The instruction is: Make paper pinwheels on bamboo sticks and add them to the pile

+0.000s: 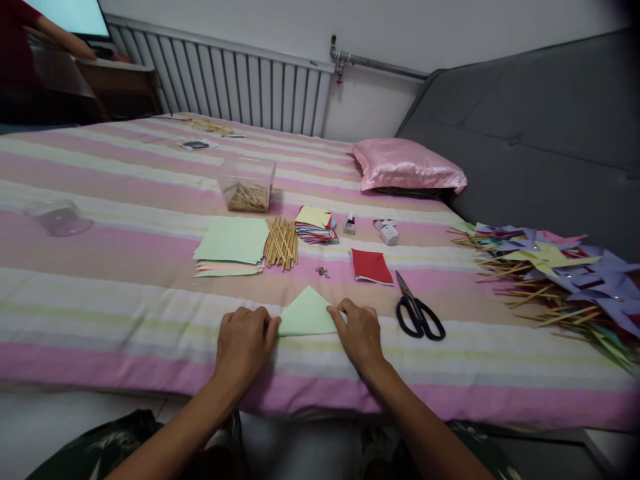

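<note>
A light green sheet of paper (307, 313), folded into a triangle with its peak pointing away from me, lies flat at the front of the bed. My left hand (246, 339) is closed, its thumb and fingers pinching the left corner. At the right corner my right hand (360, 331) is closed on the paper too, thumb pressed along the edge. Beyond the triangle are a small heap of metal pins (323, 272), a bundle of wooden sticks (281, 244) and a stack of pale green sheets (233, 240). Black-handled scissors (417, 312) lie partly open right of my right hand.
Red squares (371, 267) and a multicoloured paper stack (315, 223) lie beyond my hands, near small white boxes (388, 232). A clear tub (249, 183) holds sticks. Finished pinwheels (555, 267) are piled at right. A pink pillow (407, 165) rests by the headboard. Someone's arm (65, 37) shows far left.
</note>
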Action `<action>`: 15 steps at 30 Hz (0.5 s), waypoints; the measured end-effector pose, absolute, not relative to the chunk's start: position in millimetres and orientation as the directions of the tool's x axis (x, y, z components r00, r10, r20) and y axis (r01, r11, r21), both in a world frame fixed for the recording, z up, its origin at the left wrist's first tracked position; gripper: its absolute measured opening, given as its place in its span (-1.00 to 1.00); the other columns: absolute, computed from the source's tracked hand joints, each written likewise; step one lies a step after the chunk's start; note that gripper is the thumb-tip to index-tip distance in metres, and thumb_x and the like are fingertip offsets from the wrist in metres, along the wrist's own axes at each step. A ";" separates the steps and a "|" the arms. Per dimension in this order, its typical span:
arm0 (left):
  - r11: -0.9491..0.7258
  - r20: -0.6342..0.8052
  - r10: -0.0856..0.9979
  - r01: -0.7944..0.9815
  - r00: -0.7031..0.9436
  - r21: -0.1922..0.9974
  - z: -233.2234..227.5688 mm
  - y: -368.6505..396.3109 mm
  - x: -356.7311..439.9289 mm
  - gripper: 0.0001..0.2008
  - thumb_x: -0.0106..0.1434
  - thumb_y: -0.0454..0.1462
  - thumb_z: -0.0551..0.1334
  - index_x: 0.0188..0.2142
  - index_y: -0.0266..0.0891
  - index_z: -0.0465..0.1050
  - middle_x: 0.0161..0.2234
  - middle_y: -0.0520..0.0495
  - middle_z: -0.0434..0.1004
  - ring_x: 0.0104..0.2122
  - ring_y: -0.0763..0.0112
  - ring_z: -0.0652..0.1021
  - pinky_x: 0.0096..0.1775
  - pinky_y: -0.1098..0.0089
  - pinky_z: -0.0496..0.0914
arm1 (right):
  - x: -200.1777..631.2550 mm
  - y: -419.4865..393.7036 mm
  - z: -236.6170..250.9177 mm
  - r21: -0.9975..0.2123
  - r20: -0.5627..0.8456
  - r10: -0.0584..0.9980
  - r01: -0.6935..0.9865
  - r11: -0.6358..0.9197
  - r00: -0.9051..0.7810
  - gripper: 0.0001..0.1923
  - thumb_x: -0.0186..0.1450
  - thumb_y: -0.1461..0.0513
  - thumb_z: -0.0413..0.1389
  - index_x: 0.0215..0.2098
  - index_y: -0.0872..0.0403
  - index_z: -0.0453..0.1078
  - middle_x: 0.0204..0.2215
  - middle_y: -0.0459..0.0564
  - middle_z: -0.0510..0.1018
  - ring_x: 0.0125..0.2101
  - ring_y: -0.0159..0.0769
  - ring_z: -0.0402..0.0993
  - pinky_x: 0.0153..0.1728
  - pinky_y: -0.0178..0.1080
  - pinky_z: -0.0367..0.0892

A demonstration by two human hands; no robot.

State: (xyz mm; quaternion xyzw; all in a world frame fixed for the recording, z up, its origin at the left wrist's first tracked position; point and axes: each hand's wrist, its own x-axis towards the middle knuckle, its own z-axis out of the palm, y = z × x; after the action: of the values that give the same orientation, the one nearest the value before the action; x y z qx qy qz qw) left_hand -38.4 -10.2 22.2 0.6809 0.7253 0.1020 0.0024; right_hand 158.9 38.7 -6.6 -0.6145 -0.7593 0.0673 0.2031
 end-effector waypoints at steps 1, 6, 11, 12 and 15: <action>0.058 0.116 0.990 0.987 -0.076 0.149 24.1 -8.6 -38.4 -0.67 0.26 -0.13 0.00 -0.48 -0.23 0.41 -0.50 -0.14 0.50 -0.37 0.15 0.46 -0.30 0.25 0.17 | 158.9 38.7 -6.8 -0.352 0.227 0.960 0.906 0.235 -0.162 -0.72 0.33 0.11 -0.05 -0.43 0.08 0.34 -0.54 -0.05 0.54 -0.50 -0.26 0.42 -0.27 -0.24 0.07; 0.096 0.112 0.986 0.964 -0.126 0.248 31.0 8.6 -34.3 -0.57 0.20 0.05 0.00 -0.42 -0.24 0.42 -0.45 -0.16 0.51 -0.38 0.19 0.48 -0.38 0.33 0.18 | 159.6 39.0 -8.8 -0.339 0.258 0.952 0.907 0.251 -0.167 -0.72 0.33 0.10 -0.04 -0.42 0.08 0.35 -0.55 -0.04 0.54 -0.48 -0.25 0.43 -0.26 -0.24 0.07; 0.120 -0.055 0.993 0.906 -0.107 0.405 35.0 34.9 -24.9 -0.54 0.09 0.10 0.08 -0.46 -0.25 0.47 -0.40 -0.17 0.54 -0.40 0.22 0.49 -0.44 0.37 0.17 | 159.9 39.3 -7.7 -0.351 0.272 0.950 0.904 0.244 -0.151 -0.72 0.32 0.09 -0.03 -0.43 0.07 0.36 -0.53 -0.04 0.55 -0.47 -0.23 0.43 -0.26 -0.23 0.08; 0.138 -0.110 0.989 0.886 -0.099 0.442 34.2 40.0 -24.0 -0.57 0.06 0.07 0.12 -0.45 -0.25 0.49 -0.42 -0.15 0.54 -0.43 0.23 0.48 -0.46 0.38 0.16 | 159.8 39.4 -7.3 -0.354 0.272 0.951 0.903 0.244 -0.150 -0.72 0.31 0.08 -0.03 -0.43 0.07 0.36 -0.54 -0.04 0.54 -0.48 -0.23 0.42 -0.27 -0.23 0.08; 0.162 -0.201 0.978 0.778 -0.047 0.607 28.4 52.7 -24.4 -0.65 -0.02 -0.02 0.21 -0.45 -0.27 0.52 -0.51 -0.09 0.51 -0.50 0.30 0.45 -0.50 0.41 0.14 | 160.2 39.3 -5.9 -0.379 0.280 0.949 0.891 0.249 -0.146 -0.72 0.31 0.09 -0.03 -0.44 0.07 0.35 -0.55 -0.04 0.53 -0.48 -0.24 0.41 -0.27 -0.22 0.09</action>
State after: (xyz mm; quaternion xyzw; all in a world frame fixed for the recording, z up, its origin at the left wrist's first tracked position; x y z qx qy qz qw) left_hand -24.4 52.7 28.4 0.6246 0.7031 0.1702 0.2944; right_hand 160.2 39.3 -5.9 -0.6098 -0.7544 0.0613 0.2351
